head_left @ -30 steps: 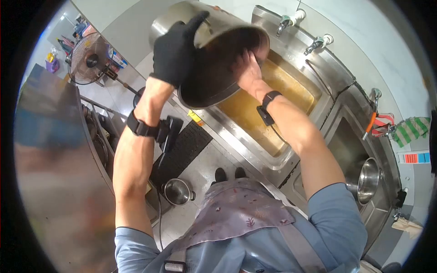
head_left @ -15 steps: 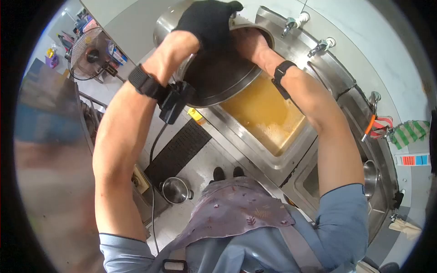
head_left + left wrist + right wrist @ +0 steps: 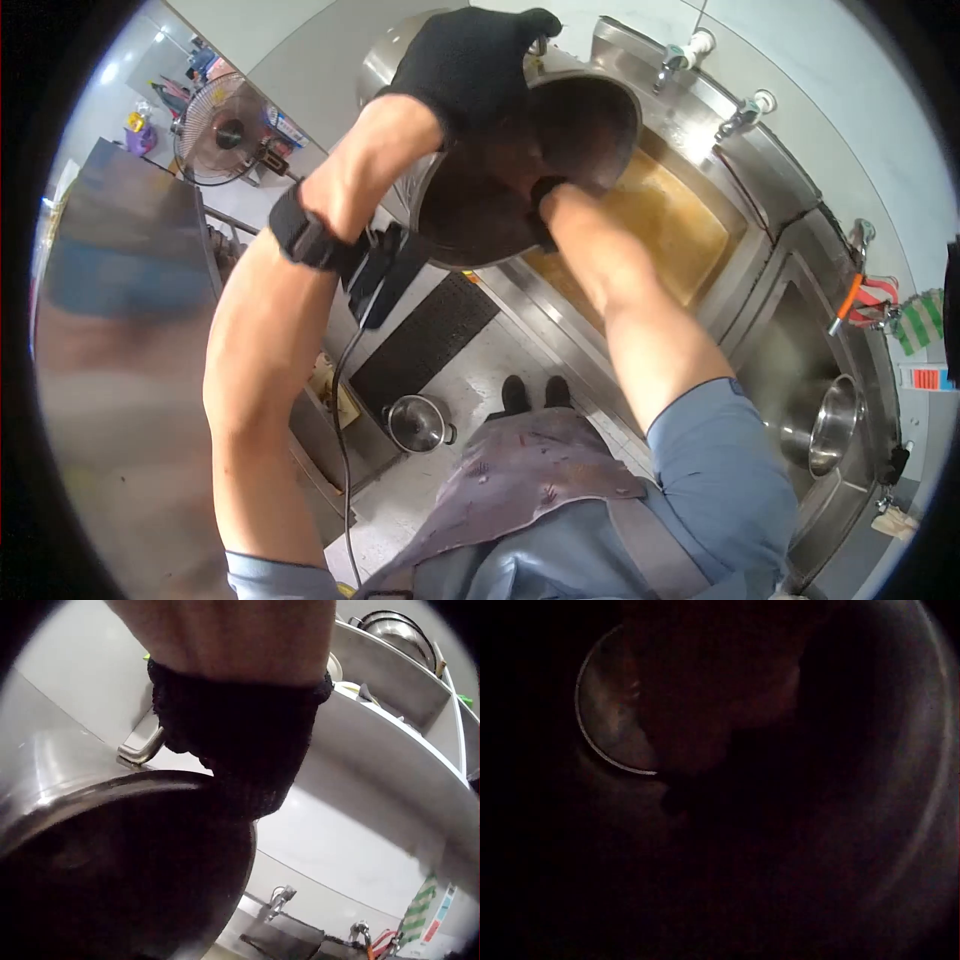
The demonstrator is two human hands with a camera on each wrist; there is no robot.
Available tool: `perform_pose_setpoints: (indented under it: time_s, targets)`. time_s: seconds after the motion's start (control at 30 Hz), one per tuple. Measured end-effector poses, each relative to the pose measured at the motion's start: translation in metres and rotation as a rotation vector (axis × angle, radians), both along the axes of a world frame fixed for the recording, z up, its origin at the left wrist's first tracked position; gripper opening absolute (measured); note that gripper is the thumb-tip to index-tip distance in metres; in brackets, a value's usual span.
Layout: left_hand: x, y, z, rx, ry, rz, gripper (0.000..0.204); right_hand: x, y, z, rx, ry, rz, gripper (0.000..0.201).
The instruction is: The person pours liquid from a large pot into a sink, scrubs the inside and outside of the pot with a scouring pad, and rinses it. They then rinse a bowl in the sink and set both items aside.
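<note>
A large, deep metal pot (image 3: 595, 115) is tipped on its side over the near end of a sink (image 3: 735, 255) of cloudy yellow-brown liquid (image 3: 680, 215). My left hand (image 3: 465, 70), in a black glove, grips the pot's upper rim, close to a metal handle (image 3: 142, 748) in the left wrist view. Past the wrist strap, my bare right hand (image 3: 522, 165) is deep inside the pot and mostly lost in shadow. The right wrist view is very dark; a thin bright curved edge shows beside the hand, and I cannot tell whether its fingers hold anything.
Taps (image 3: 685, 58) line the wall behind the sinks. A second basin at right holds a shiny metal pot (image 3: 835, 425). On the floor lie a black mat (image 3: 425, 335) and a small two-handled pot (image 3: 418, 423). A fan (image 3: 225, 130) stands at far left.
My left hand moved right along the pot's rim, then stayed there. My right hand went from near the rim to deeper inside the pot. The pot's mouth now shows wider.
</note>
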State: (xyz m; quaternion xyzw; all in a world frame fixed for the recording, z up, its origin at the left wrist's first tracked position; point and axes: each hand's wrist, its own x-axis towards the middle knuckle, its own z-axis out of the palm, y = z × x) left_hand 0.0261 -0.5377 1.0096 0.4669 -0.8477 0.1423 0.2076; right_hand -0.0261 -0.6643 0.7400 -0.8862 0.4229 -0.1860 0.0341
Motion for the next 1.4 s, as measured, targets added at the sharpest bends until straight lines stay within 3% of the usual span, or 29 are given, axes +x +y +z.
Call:
perform_pose_setpoints:
  time_s: [0.07, 0.17, 0.27, 0.37, 0.43, 0.5, 0.57, 0.63, 0.7, 0.77, 0.87, 0.9, 0.97, 1.0, 1.07, 1.13, 1.17, 1.23, 1.3, 1.4]
  targets:
    - [0.006, -0.003, -0.007, -0.020, 0.022, -0.006, 0.067, 0.002, -0.067, -0.024, -0.041, -0.223, -0.181, 0.041]
    - [0.000, 0.005, -0.009, -0.082, 0.020, -0.029, 0.061, 0.032, -0.066, -0.018, 0.036, -0.289, -0.216, 0.042]
    - [-0.007, -0.002, -0.011, -0.064, 0.029, -0.049, 0.057, 0.067, -0.009, -0.023, 0.114, -0.427, -0.019, 0.043]
    - [-0.011, -0.009, -0.001, 0.012, 0.048, -0.004, 0.055, 0.052, 0.061, 0.013, 0.345, -0.580, 0.308, 0.045]
    - [-0.005, -0.014, -0.003, 0.023, 0.051, -0.005, 0.054, 0.018, 0.082, 0.027, 0.373, -0.378, 0.402, 0.046]
    - [-0.005, -0.020, 0.001, 0.054, -0.024, 0.087, 0.055, -0.047, 0.048, -0.038, -0.198, -0.082, 0.390, 0.047]
    - [-0.011, -0.025, -0.002, 0.068, -0.051, 0.121, 0.055, -0.112, 0.042, 0.040, -0.339, 0.604, 0.174, 0.048]
    - [-0.021, -0.029, -0.007, 0.021, -0.113, 0.041, 0.054, -0.130, 0.021, 0.093, -0.619, 0.755, 0.232, 0.037]
    - [-0.030, -0.028, 0.000, 0.044, -0.130, 0.036, 0.052, -0.132, 0.020, 0.133, -0.534, 0.491, 0.182, 0.033]
    - [-0.033, -0.029, 0.006, 0.072, -0.154, 0.035, 0.051, -0.133, 0.026, 0.145, -0.410, 0.467, 0.193, 0.034]
    - [-0.035, -0.032, 0.002, 0.083, -0.143, -0.007, 0.047, -0.157, 0.025, 0.105, -0.729, 0.221, 0.166, 0.035]
    - [-0.035, -0.036, -0.005, 0.040, -0.103, -0.013, 0.046, -0.162, 0.032, 0.076, -0.654, 0.318, 0.136, 0.037]
    - [-0.036, -0.039, -0.011, -0.010, -0.062, -0.008, 0.045, -0.144, 0.038, -0.023, -0.435, 0.250, 0.040, 0.037]
    - [-0.037, -0.034, -0.014, -0.034, -0.040, -0.011, 0.043, -0.108, 0.045, -0.069, -0.288, 0.083, -0.025, 0.038]
    - [-0.041, -0.022, -0.018, -0.038, -0.030, -0.016, 0.041, -0.047, 0.093, -0.051, 0.331, -0.346, 0.158, 0.042]
    - [-0.046, -0.011, -0.018, 0.023, -0.074, 0.013, 0.039, -0.017, 0.108, -0.047, 0.595, -0.543, 0.234, 0.044]
    - [-0.042, -0.015, -0.019, 0.037, -0.085, 0.015, 0.047, -0.026, 0.109, -0.045, 0.596, -0.547, 0.228, 0.044]
    - [-0.038, -0.006, -0.024, 0.033, -0.044, 0.039, 0.044, -0.058, 0.109, -0.047, 0.413, -0.391, 0.275, 0.047]
    - [-0.033, 0.009, -0.022, 0.011, 0.011, 0.063, 0.041, -0.110, 0.094, -0.050, -0.019, 0.130, 0.090, 0.049]
    - [-0.037, 0.020, -0.039, -0.035, 0.117, 0.060, 0.042, -0.169, 0.088, -0.028, -0.031, 0.148, 0.092, 0.048]
